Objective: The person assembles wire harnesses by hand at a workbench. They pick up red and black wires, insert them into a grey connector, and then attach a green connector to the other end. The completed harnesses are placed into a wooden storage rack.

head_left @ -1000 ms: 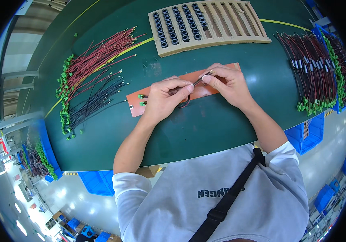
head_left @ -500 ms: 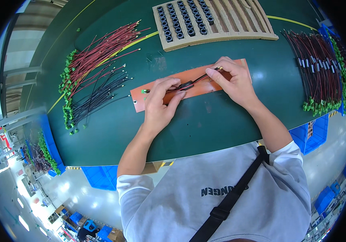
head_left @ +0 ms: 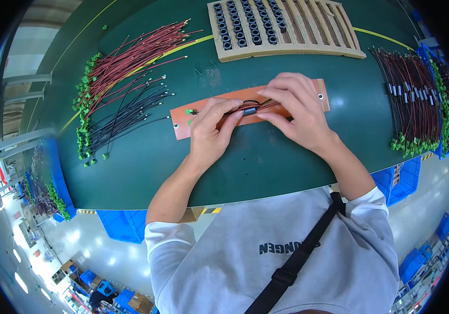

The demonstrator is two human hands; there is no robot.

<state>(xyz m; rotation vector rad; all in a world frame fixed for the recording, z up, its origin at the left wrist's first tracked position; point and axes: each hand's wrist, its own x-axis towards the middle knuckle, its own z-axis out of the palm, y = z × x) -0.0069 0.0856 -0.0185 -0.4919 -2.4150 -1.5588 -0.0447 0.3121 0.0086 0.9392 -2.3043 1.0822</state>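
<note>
A grey shirt (head_left: 287, 261) with a black strap (head_left: 297, 261) across it filled the bottom of the frame, and both forearms reached up from it over the green table (head_left: 266, 162).

Near the centre, the left hand (head_left: 211, 133) lay curled narrow, thumb and forefinger pinched on a wire (head_left: 235, 111) and a small black ring (head_left: 249, 111) threaded on it. The right hand (head_left: 297, 112) met it from the right, fingers bent over and closed on the same wire just beside the ring. The wire lay along an orange board (head_left: 182, 123) under both hands, with a green plug (head_left: 189, 111) at its left end on the board.

Left of the board, black wires (head_left: 125, 120) fanned out, and above them red wires (head_left: 130, 60), each bundle ending in green plugs toward the left edge. At the right edge lay a heap of finished wires (head_left: 418, 104), red and black with rings on them. At the top, furthest off, a wooden rack (head_left: 308, 31) held rows of black rings in its left slots.
</note>
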